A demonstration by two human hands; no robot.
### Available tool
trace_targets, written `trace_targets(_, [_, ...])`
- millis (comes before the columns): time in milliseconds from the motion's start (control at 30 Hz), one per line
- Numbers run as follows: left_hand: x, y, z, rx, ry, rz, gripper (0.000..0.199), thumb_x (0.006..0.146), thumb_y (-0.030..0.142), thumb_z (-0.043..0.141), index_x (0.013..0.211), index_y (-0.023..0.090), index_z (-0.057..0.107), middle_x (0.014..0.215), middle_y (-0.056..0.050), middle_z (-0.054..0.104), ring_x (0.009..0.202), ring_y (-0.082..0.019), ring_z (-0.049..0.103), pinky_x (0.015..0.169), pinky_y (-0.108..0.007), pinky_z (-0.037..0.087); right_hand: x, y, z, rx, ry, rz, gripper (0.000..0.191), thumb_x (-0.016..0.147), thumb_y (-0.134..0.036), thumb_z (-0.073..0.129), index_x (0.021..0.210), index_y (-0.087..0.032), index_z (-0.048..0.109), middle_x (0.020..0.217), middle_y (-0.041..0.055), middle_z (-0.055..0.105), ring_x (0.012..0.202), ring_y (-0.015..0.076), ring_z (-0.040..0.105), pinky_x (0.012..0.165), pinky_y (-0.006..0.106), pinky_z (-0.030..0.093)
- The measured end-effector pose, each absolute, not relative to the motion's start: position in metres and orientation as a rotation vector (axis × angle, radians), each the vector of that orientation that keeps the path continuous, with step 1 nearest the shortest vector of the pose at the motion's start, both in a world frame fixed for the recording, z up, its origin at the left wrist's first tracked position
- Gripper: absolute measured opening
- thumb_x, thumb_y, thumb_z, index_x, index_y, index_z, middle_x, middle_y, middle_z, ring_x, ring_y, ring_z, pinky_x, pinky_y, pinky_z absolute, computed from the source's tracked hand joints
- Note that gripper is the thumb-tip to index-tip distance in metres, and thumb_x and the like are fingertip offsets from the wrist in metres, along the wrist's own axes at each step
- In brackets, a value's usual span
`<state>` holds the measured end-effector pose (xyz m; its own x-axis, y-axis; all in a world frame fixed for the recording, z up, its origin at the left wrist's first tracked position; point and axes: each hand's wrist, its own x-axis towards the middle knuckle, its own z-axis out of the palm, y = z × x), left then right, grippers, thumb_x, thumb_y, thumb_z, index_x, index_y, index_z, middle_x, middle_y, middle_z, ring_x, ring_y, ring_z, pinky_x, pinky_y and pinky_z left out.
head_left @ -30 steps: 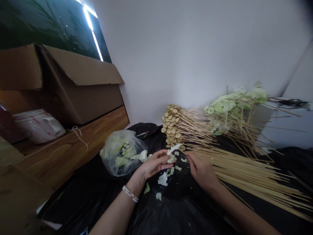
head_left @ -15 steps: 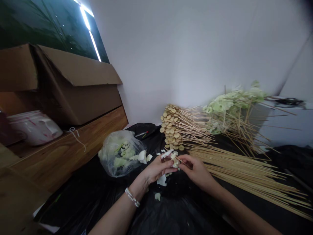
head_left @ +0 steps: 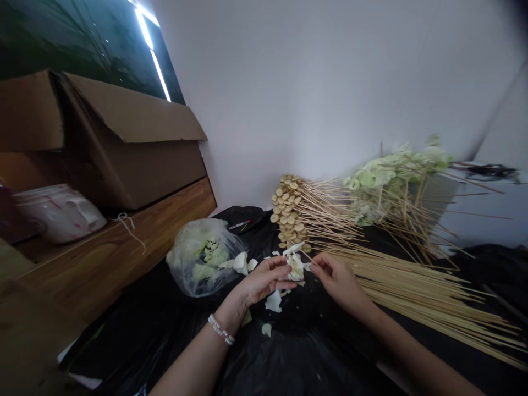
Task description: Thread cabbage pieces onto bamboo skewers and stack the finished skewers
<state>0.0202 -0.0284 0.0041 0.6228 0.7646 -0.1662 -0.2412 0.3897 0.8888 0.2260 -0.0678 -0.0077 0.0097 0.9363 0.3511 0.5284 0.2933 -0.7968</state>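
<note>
My left hand, with a beaded bracelet on the wrist, is closed on a pale cabbage leaf piece. To its right, my right hand pinches a thin bamboo skewer, whose tip points up and left toward the leaf. I cannot make out whether the skewer runs through it. Loose cabbage scraps lie under and around my left hand on black plastic sheeting. A clear plastic bag holding more cabbage stands on the left.
Skewered round slices are stacked against the wall. Loose bamboo skewers lie at right, with skewered cabbage leaves piled behind. On the left, a wooden ledge carries a cardboard box and a white jug. A pen lies behind the bag.
The cabbage piece in my left hand is turned and bunched differently, with a white part raised. My right hand has shifted slightly up and right, farther from my left fingers.
</note>
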Motion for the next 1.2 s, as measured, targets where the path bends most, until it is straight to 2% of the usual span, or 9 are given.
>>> trace_targets(167, [0.018, -0.028, 0.006, 0.961, 0.633, 0.686, 0.031, 0.072, 0.021, 0.076, 0.1, 0.013, 0.064, 0.091, -0.008, 0.068, 0.081, -0.02, 0.069, 0.074, -0.032, 0.057, 0.228, -0.066, -0.011, -1.376, -1.624, 0.485, 0.019, 0.084, -0.033, 0.051, 0.078, -0.019, 0.061, 0.067, -0.0004, 0.061, 0.062, 0.0135, 0.054, 0.06, 0.025, 0.039])
trace_targets(367, [0.016, -0.02, 0.007, 0.891, 0.704, 0.748, 0.026, 0.082, 0.027, 0.064, 0.103, 0.012, 0.063, 0.097, -0.011, 0.069, 0.073, -0.014, 0.068, 0.062, -0.02, 0.052, 0.232, -0.064, -0.01, -1.447, -1.588, 0.459, 0.02, 0.084, -0.035, 0.051, 0.077, -0.019, 0.061, 0.068, -0.0002, 0.061, 0.062, 0.014, 0.053, 0.061, 0.026, 0.037])
trace_targets(500, [0.014, -0.018, 0.007, 0.809, 0.67, 0.734, 0.027, 0.084, 0.034, 0.059, 0.102, 0.014, 0.062, 0.093, -0.01, 0.07, 0.075, -0.014, 0.066, 0.063, -0.021, 0.051, 0.23, -0.065, -0.009, -1.441, -1.592, 0.488, 0.021, 0.083, -0.037, 0.052, 0.077, -0.02, 0.062, 0.069, -0.0001, 0.062, 0.063, 0.0144, 0.053, 0.062, 0.026, 0.037])
trace_targets(567, [0.015, -0.02, 0.007, 0.841, 0.69, 0.736, 0.029, 0.081, 0.037, 0.064, 0.099, 0.015, 0.061, 0.084, -0.008, 0.069, 0.072, -0.014, 0.066, 0.062, -0.021, 0.05, 0.226, -0.067, -0.009, -1.417, -1.606, 0.523, 0.021, 0.084, -0.038, 0.052, 0.078, -0.02, 0.062, 0.07, 0.0, 0.063, 0.064, 0.0145, 0.054, 0.063, 0.026, 0.038])
trace_targets(633, [0.018, -0.024, 0.007, 0.942, 0.744, 0.746, 0.033, 0.074, 0.034, 0.074, 0.097, 0.015, 0.061, 0.076, -0.004, 0.066, 0.067, -0.012, 0.065, 0.06, -0.02, 0.048, 0.222, -0.07, -0.007, -1.382, -1.623, 0.554, 0.022, 0.084, -0.038, 0.052, 0.078, -0.02, 0.063, 0.07, 0.0001, 0.063, 0.064, 0.0144, 0.055, 0.062, 0.026, 0.038])
trace_targets(800, [0.025, -0.03, 0.001, 1.089, 0.757, 0.782, 0.046, 0.057, 0.02, 0.086, 0.094, 0.015, 0.059, 0.083, -0.001, 0.065, 0.063, -0.007, 0.06, 0.057, -0.016, 0.044, 0.214, -0.078, -0.002, -1.304, -1.667, 0.61, 0.019, 0.085, -0.035, 0.053, 0.081, -0.02, 0.065, 0.07, -0.0005, 0.064, 0.064, 0.0137, 0.056, 0.061, 0.025, 0.039])
trace_targets(933, [0.027, -0.03, -0.003, 1.156, 0.69, 0.77, 0.043, 0.058, 0.023, 0.085, 0.093, 0.014, 0.061, 0.077, 0.001, 0.064, 0.059, -0.006, 0.056, 0.053, -0.017, 0.041, 0.21, -0.081, -0.002, -1.271, -1.698, 0.643, 0.018, 0.085, -0.033, 0.054, 0.083, -0.02, 0.067, 0.074, -0.0004, 0.066, 0.066, 0.0138, 0.058, 0.062, 0.025, 0.04])
trace_targets(1200, [0.028, -0.029, -0.001, 1.108, 0.762, 0.81, 0.039, 0.06, 0.027, 0.085, 0.089, 0.013, 0.062, 0.071, 0.0, 0.063, 0.059, -0.007, 0.057, 0.053, -0.016, 0.044, 0.214, -0.08, 0.0, -1.228, -1.698, 0.572, 0.019, 0.087, -0.032, 0.052, 0.09, -0.022, 0.068, 0.082, 0.0004, 0.069, 0.074, 0.0149, 0.062, 0.069, 0.026, 0.044])
